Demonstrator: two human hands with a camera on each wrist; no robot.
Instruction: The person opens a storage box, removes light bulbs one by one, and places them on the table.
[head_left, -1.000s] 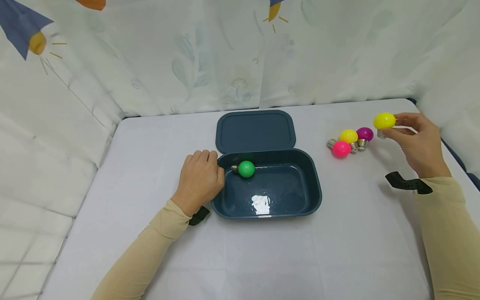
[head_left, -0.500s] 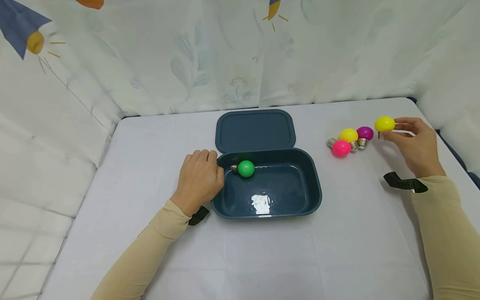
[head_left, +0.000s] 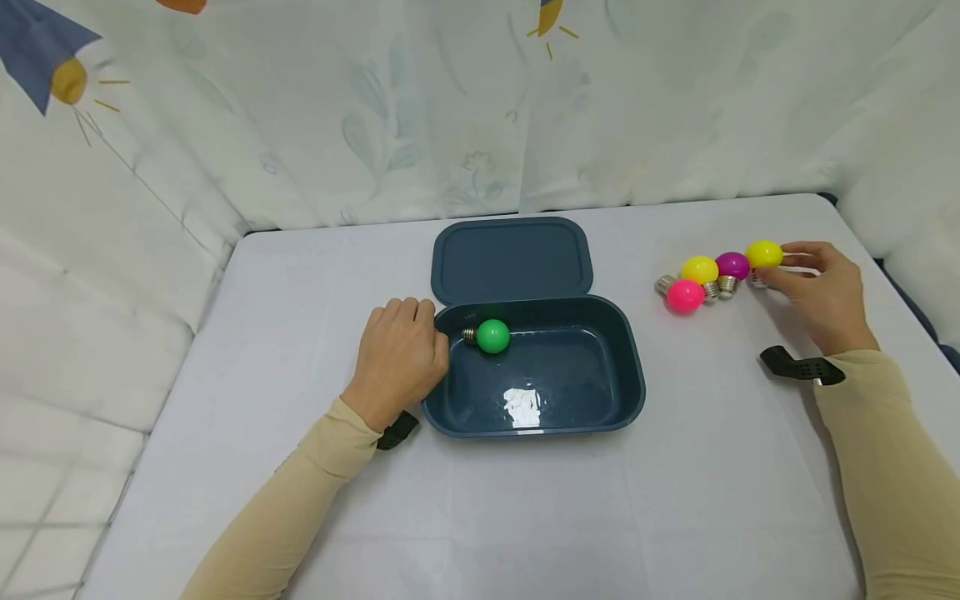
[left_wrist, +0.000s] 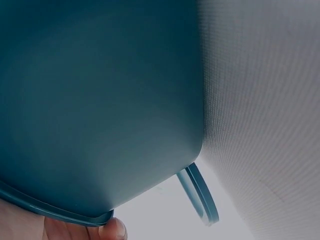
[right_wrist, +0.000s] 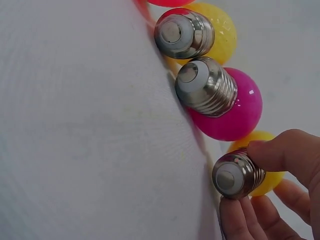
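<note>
At the far right of the table my right hand (head_left: 825,292) pinches a yellow light bulb (head_left: 764,253); in the right wrist view thumb and fingers hold it around its metal screw base (right_wrist: 236,175). Just left of it lie a purple bulb (head_left: 732,266), another yellow bulb (head_left: 699,269) and a pink bulb (head_left: 685,297), close together on their sides. My left hand (head_left: 401,358) grips the left rim of a dark blue plastic box (head_left: 633,367); its fingertips show past the rim in the left wrist view. Inside the box, a green bulb (head_left: 492,336) lies near the back left corner.
A matching dark blue lid (head_left: 512,260) lies flat behind the box. The white-covered table (head_left: 540,517) meets pale patterned curtains at its back. Black straps (head_left: 801,367) sit on both wrists.
My right hand has moved left and slightly down with the yellow bulb, bringing it beside the purple one. The left hand, box and green bulb have stayed put.
</note>
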